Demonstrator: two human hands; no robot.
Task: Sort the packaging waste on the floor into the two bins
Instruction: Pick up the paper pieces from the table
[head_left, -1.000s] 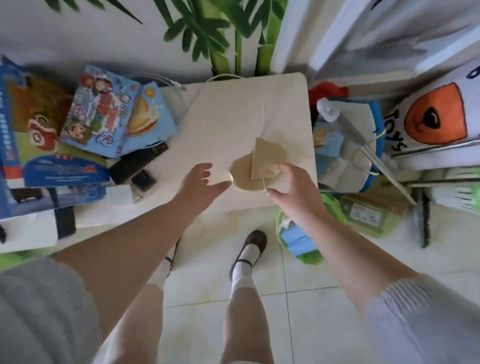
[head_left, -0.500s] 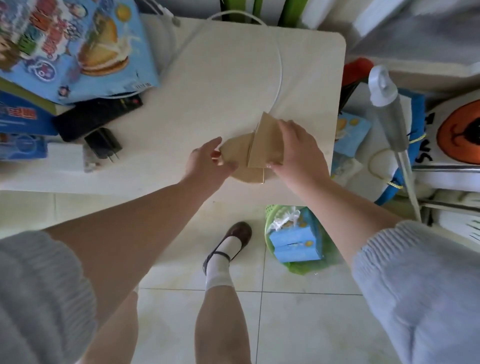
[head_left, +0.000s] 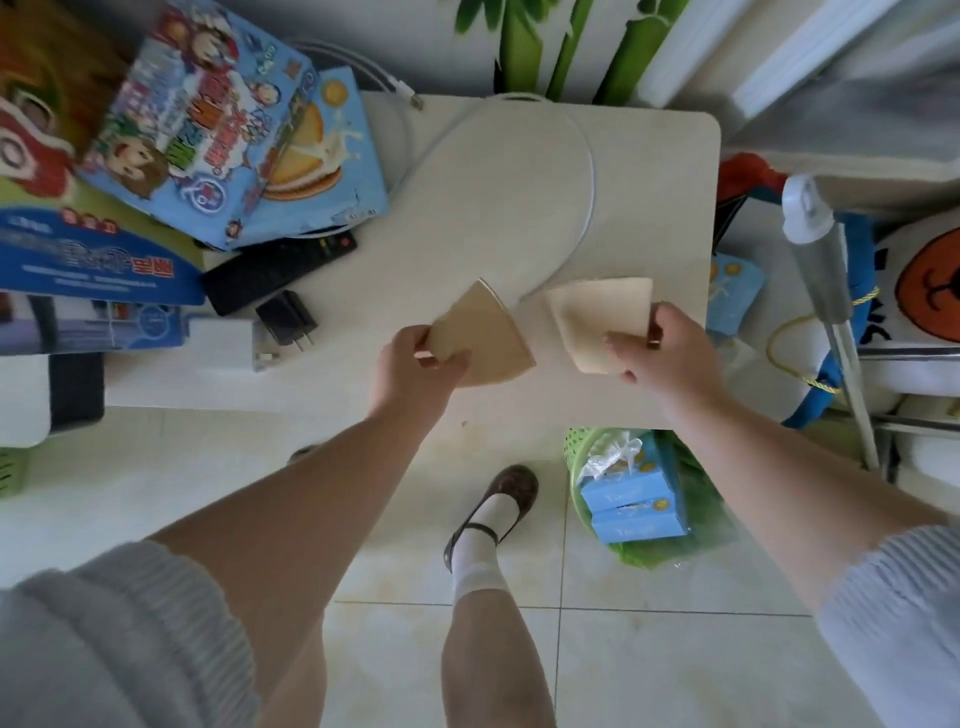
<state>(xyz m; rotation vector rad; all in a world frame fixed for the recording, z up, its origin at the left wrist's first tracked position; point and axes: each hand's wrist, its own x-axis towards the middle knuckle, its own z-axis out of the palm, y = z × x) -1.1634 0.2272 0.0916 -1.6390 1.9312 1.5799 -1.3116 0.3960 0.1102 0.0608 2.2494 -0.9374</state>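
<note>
Above the worktop (head_left: 519, 218), two thin cardboard wedges were pinched: left hand (head_left: 415, 364) on the darker wedge (head_left: 483, 338), right hand (head_left: 660, 353) on the paler wedge (head_left: 602, 322). Both judged light, stiff, easily creased; edge grips best.

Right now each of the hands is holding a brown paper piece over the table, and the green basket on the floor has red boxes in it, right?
Almost. The left hand and right hand each hold a brown paper piece over the table, but the green basket holds blue boxes, not red. The head view shows it.
</note>
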